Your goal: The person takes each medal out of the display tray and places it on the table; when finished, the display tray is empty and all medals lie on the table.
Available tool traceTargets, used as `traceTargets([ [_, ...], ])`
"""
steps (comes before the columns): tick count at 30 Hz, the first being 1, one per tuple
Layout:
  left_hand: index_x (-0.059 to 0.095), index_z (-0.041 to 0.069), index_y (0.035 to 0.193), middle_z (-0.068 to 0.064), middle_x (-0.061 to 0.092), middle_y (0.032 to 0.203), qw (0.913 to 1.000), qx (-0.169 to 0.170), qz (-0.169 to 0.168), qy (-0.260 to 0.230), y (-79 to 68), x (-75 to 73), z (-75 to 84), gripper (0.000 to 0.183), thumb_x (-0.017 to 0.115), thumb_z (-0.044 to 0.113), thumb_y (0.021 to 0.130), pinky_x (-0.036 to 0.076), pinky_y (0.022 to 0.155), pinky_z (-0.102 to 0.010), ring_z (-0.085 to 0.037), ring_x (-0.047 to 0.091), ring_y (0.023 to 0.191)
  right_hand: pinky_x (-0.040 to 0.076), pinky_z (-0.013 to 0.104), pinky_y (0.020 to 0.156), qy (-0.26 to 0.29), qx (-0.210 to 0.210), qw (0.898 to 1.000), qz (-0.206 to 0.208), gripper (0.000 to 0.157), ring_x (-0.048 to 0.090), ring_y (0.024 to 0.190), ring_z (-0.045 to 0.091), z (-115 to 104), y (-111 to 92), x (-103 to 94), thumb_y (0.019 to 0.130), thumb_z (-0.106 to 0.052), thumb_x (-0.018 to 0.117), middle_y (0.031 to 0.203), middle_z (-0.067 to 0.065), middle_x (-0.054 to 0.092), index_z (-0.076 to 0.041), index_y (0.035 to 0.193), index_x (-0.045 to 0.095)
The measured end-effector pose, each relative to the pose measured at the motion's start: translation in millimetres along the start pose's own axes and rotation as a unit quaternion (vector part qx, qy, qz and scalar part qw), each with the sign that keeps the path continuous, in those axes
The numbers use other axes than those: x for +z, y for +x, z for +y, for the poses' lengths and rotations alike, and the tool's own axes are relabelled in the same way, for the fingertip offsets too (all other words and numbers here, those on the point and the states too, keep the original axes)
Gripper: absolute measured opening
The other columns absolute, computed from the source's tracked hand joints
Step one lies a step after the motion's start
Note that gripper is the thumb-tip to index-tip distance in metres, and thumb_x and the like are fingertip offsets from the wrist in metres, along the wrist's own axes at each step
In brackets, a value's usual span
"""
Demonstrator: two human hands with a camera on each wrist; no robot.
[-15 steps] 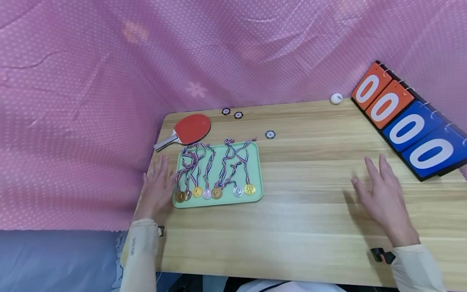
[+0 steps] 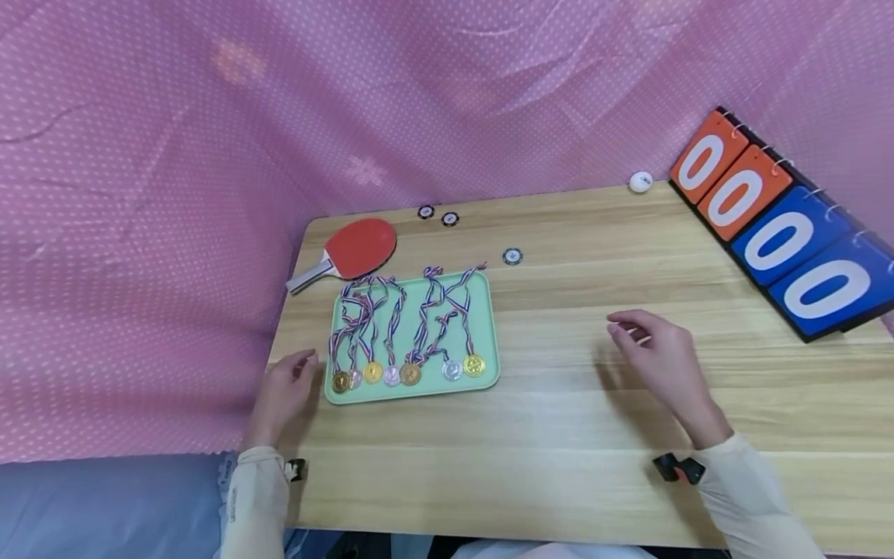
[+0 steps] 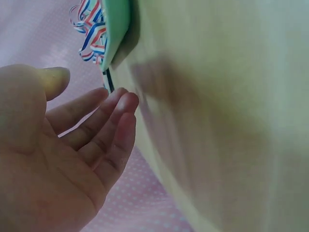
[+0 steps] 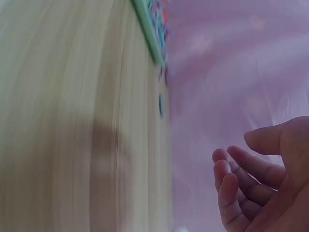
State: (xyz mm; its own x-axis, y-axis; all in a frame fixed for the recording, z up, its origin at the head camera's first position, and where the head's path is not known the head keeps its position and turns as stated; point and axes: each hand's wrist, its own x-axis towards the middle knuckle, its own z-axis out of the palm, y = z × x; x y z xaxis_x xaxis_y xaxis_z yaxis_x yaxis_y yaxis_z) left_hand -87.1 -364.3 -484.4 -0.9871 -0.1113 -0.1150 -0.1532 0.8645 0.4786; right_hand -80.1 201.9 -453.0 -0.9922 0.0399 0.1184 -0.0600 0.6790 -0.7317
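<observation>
A light green tray [image 2: 426, 394] holds several medals, among them a gold medal [image 2: 474, 365] and a silver medal [image 2: 452, 369], with striped ribbons [image 2: 395, 314] stretching toward the far rim. Just left of the tray is my left hand [image 2: 282, 392]; in the left wrist view its fingers [image 3: 99, 142] are bent loosely around nothing, apart from the tray. My right hand [image 2: 660, 357] hovers over the table to the right of the tray. Its fingers [image 4: 248, 186] curve loosely too, and the hand is empty.
A red table tennis paddle [image 2: 361, 247] lies behind the tray. Beyond are several round chips [image 2: 513, 256] and a white ball [image 2: 640, 182]. The flip scoreboard [image 2: 775, 225], showing zeros, stands at the right. Pink dotted cloth [image 2: 447, 101] hangs along the back and left table edges.
My right hand has moved left, away from the scoreboard, and its spread fingers have relaxed into a loose curl. The left hand has drawn slightly nearer me, its fingers now bent.
</observation>
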Motion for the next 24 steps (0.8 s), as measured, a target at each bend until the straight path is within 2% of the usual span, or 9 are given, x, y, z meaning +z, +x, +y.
traceTargets([
  [3,0.053,0.009,0.139,-0.02,0.06,0.133,0.9996,-0.02,-0.013,-0.013,-8.4,4.9,-4.1,0.049,0.042,0.042,0.103,0.043,0.101,-0.055,-0.039,0.057,0.121,0.05,0.02,0.066,0.019,-0.025,0.999,-0.029,0.019,0.064,0.076,0.017,-14,8,19.2,0.095,-0.023,0.063,0.089,0.007,0.073,-0.011,0.106,0.072],
  [7,0.052,0.013,0.14,-0.017,0.057,0.137,0.9979,-0.049,-0.026,-0.035,-16.6,12.6,-8.4,0.052,0.04,0.046,0.102,0.041,0.104,-0.055,-0.038,0.054,0.126,0.051,0.026,0.067,0.035,-0.034,0.995,-0.082,0.017,0.064,0.078,0.018,-33,17,42.8,0.094,-0.021,0.063,0.087,0.004,0.072,-0.01,0.105,0.072],
  [16,0.059,0.02,0.134,-0.009,0.067,0.118,0.9957,-0.065,-0.008,-0.066,-22.9,26.8,-7.8,0.039,0.05,0.038,0.101,0.047,0.092,-0.044,-0.025,0.061,0.106,0.047,0.029,0.058,0.046,-0.004,0.98,-0.192,0.017,0.058,0.068,0.016,-64,31,95.5,0.093,-0.023,0.065,0.082,0.004,0.071,-0.012,0.102,0.073],
  [20,0.061,0.02,0.132,-0.007,0.068,0.115,0.9939,-0.069,0.004,-0.086,-25.8,32.1,-9.3,0.035,0.053,0.032,0.1,0.047,0.091,-0.041,-0.022,0.06,0.103,0.045,0.028,0.057,0.031,-0.015,0.976,-0.216,0.015,0.055,0.065,0.015,-74,32,119.7,0.091,-0.022,0.067,0.079,0.001,0.067,-0.012,0.1,0.073],
  [24,0.06,0.018,0.131,-0.008,0.066,0.12,0.9933,-0.07,0.005,-0.091,-29.6,34.6,-12.2,0.036,0.054,0.032,0.1,0.047,0.094,-0.043,-0.023,0.06,0.105,0.043,0.026,0.057,-0.008,-0.034,0.974,-0.222,0.012,0.055,0.067,0.013,-82,30,144.4,0.088,-0.021,0.07,0.078,-0.002,0.066,-0.012,0.095,0.075],
])
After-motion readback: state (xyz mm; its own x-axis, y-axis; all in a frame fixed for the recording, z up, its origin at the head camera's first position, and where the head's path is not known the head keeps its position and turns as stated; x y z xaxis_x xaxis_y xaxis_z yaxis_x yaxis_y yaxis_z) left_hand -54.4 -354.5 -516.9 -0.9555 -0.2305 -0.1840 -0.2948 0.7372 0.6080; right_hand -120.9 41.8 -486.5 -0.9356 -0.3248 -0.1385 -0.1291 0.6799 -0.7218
